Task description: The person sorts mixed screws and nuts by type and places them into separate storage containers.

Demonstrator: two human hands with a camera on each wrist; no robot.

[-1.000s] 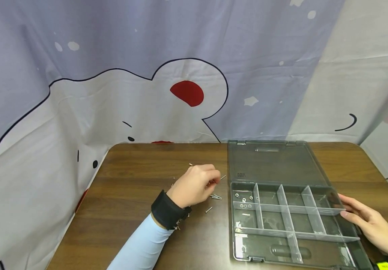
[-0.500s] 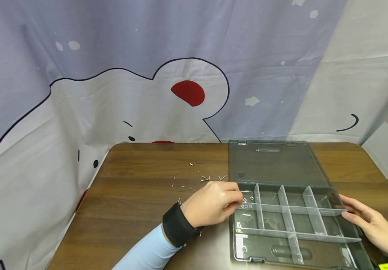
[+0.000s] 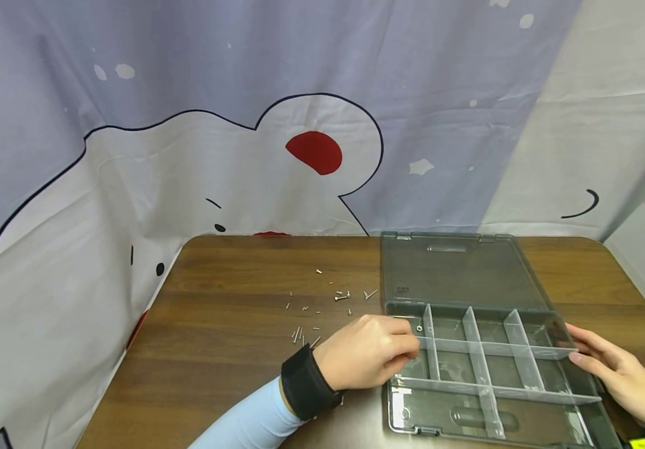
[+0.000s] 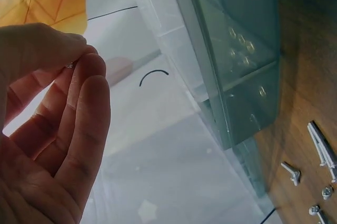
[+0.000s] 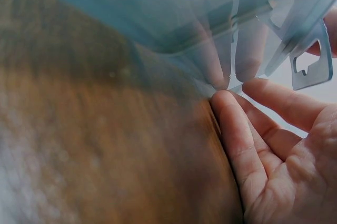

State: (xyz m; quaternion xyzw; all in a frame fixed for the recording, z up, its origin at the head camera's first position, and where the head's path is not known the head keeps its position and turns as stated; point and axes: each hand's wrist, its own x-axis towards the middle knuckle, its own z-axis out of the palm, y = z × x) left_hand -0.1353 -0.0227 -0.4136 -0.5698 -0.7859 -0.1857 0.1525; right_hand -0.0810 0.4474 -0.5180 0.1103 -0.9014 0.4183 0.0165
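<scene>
My left hand (image 3: 370, 352) hovers over the left-hand compartments of a grey see-through organizer box (image 3: 504, 362). In the left wrist view, its thumb and fingertips pinch a tiny shiny metal piece (image 4: 69, 65), mostly hidden by the fingers. Several small nuts (image 4: 242, 39) lie in a corner compartment, seen through the box wall. My right hand (image 3: 614, 368) rests against the box's right side, its fingers fairly straight along the wall in the right wrist view. Left of the box, metal screws (image 3: 298, 335) of different lengths are scattered on the wooden table.
The box's lid (image 3: 451, 271) lies folded back behind it, flat on the table. Thin dividers (image 3: 473, 346) part the tray into compartments. More small screws (image 3: 342, 298) lie near the lid's left edge. A patterned curtain (image 3: 216, 168) hangs behind the table (image 3: 216, 299).
My left hand has moved right and nearer, from among the screws to over the box's left compartments, uncovering screws on the table. The right hand has stayed at the box's side.
</scene>
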